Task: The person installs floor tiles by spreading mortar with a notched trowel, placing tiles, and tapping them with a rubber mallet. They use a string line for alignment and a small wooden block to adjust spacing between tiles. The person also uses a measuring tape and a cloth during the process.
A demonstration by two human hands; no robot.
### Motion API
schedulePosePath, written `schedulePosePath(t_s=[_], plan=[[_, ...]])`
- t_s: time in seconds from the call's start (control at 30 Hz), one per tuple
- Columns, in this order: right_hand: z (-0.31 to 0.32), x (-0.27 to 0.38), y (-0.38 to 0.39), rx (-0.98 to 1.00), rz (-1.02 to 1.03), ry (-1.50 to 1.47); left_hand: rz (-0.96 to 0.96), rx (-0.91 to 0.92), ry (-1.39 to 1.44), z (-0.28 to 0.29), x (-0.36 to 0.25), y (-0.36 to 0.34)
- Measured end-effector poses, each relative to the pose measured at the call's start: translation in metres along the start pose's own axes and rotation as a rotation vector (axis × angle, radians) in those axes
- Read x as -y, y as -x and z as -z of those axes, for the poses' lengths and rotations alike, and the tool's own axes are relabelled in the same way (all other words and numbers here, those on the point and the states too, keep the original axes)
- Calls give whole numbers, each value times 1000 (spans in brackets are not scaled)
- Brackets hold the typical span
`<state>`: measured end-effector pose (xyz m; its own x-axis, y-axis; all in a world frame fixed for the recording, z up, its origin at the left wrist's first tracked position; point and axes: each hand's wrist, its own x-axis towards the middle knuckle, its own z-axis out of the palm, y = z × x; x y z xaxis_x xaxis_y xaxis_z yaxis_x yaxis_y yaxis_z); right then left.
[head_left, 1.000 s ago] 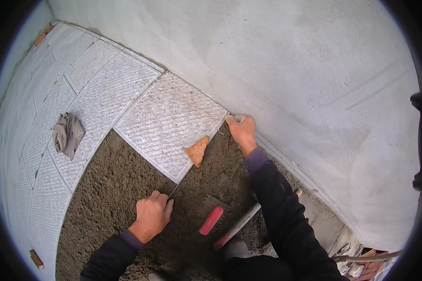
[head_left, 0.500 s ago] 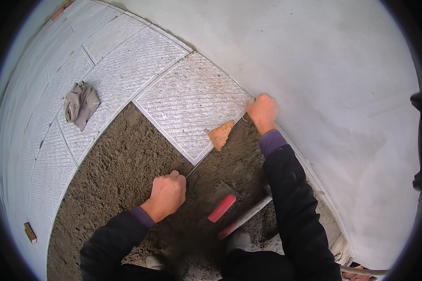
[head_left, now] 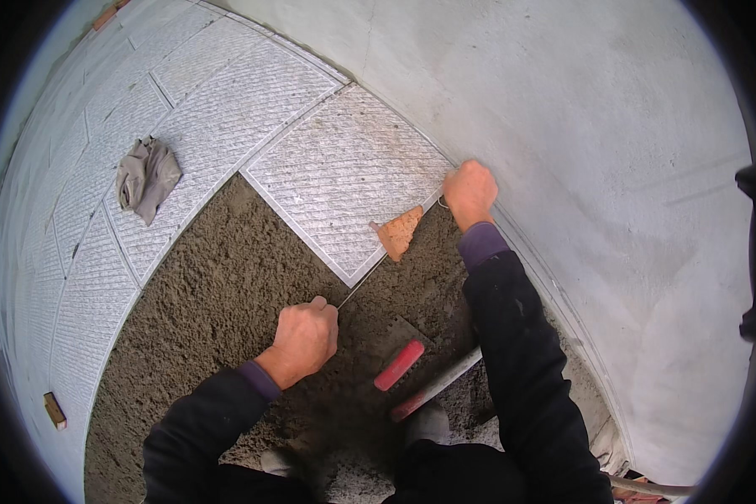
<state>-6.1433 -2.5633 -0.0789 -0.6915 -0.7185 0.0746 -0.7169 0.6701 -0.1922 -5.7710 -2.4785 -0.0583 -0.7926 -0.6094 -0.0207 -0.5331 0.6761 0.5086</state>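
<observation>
My left hand (head_left: 307,336) is closed on a thin string (head_left: 357,292) stretched beside the lower right edge of a pale ribbed tile (head_left: 332,172). My right hand (head_left: 472,195) is closed on the string at that tile's corner against the wall. A broken orange brick piece (head_left: 401,228) rests on the tile's edge at the string. Below, on the dark, grainy mortar bed (head_left: 202,286), lie a flat trowel with a red handle (head_left: 399,364) and a long pale-handled tool with a red end (head_left: 435,382), partly hidden by my right arm.
A plastered grey wall (head_left: 613,168) runs along the right. Laid ribbed tiles (head_left: 202,109) cover the left, with a crumpled grey cloth (head_left: 145,178) and a small brown block (head_left: 55,410) on them. My shoes (head_left: 428,424) show at the bottom.
The view has shifted, so tiles, tools and both hands appear higher and further right. My right hand has edged slightly up at the tile corner, its fingers curled more tightly.
</observation>
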Motion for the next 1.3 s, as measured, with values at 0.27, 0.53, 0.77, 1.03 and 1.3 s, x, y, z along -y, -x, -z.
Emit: schedulePosePath(t_s=[0.27,0.53,0.77,1.03,1.3], plan=[[3,-11,7,-71,5,-61,29,-99,-100,20,0,1],[3,-26,26,-78,49,-345,24,-62,-100,28,0,5],[35,-31,112,415,-146,-1057,55,63,-137,15,3,10],[34,-6,146,697,-136,-1023,34,53,-141,14,6,8],[30,-4,144,707,-180,-1049,40,51,-127,16,3,8]])
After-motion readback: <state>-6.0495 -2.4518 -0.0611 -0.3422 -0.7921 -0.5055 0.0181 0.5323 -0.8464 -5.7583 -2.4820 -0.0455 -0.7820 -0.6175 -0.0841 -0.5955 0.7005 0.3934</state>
